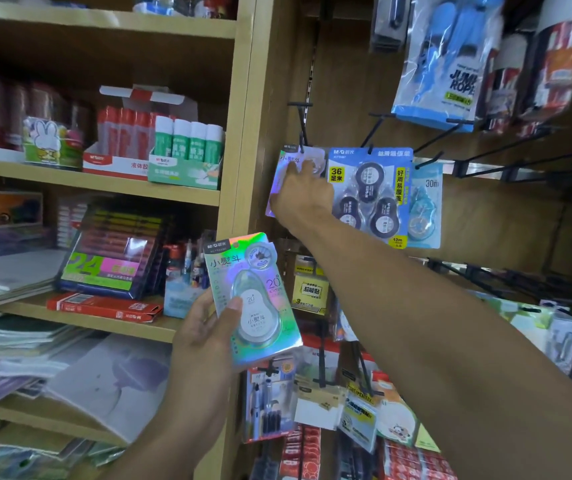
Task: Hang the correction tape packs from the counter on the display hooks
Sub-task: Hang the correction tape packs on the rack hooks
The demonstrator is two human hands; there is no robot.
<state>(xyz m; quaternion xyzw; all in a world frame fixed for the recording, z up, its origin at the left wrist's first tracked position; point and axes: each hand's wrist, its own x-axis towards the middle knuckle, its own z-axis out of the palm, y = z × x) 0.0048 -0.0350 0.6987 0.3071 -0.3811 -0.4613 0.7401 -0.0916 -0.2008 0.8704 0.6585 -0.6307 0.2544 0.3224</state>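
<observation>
My left hand (208, 327) grips a holographic correction tape pack (253, 299) at chest height, thumb on its clear blister, the pack upright and tilted a little left. My right hand (303, 195) reaches up to a second, purplish correction tape pack (284, 164) at the leftmost black display hook (301, 123), fingers spread over its front; whether they pinch it I cannot tell. The pack's top hole sits at the hook's tip. To its right hangs a blue three-tape pack (369, 195), then a light blue single pack (425, 206).
A wooden shelf unit (239, 133) with glue sticks (187, 143), marker sets and notebooks fills the left. Bare black hooks (506, 161) jut out to the right. A jump rope bag (447, 57) hangs above. Sticky notes and pen packs hang below my right arm.
</observation>
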